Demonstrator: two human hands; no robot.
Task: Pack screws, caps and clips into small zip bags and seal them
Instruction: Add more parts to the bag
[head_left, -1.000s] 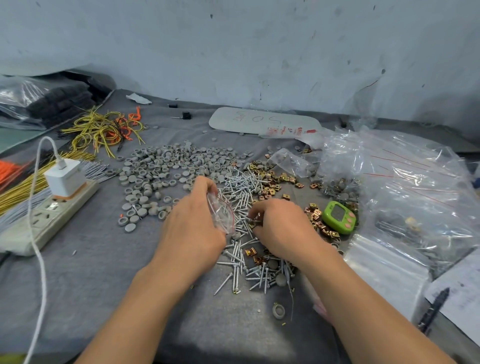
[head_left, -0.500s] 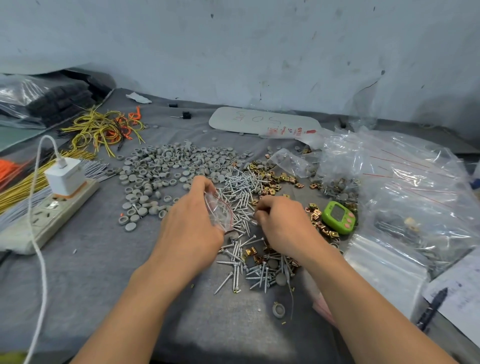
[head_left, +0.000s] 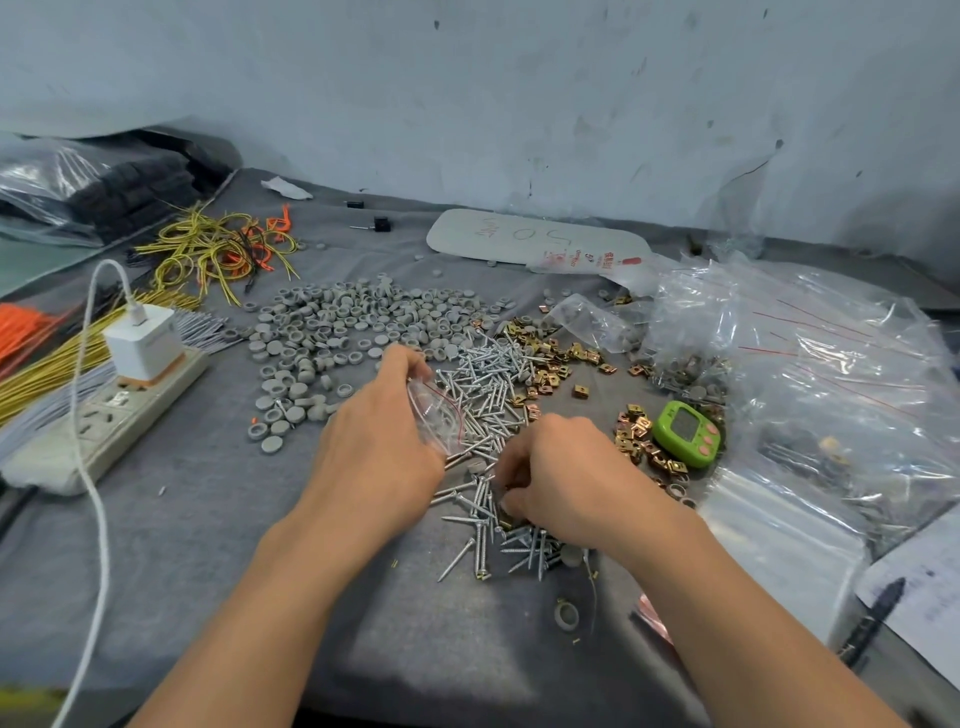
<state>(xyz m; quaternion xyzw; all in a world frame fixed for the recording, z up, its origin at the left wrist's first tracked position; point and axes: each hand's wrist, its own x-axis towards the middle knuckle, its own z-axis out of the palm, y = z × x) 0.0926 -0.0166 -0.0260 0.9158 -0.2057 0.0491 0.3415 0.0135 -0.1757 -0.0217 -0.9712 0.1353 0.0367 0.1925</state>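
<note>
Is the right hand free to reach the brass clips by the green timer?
Likely yes: the right hand works the screws right beside those clips, nothing between, though it may hold screws.

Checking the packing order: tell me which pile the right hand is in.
The silver screws, the middle pile under the right hand; grey caps lie left, brass clips right.

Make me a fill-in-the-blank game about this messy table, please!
1. The left hand holds a small clear bag with a ____ line on it.
2. The right hand gathers screws beside a ____ timer.
3. The round caps left of the screws are all ____.
4. The white charger sits in the power strip on the ____ side of the table.

Missing words: red, green, grey, left.
</note>
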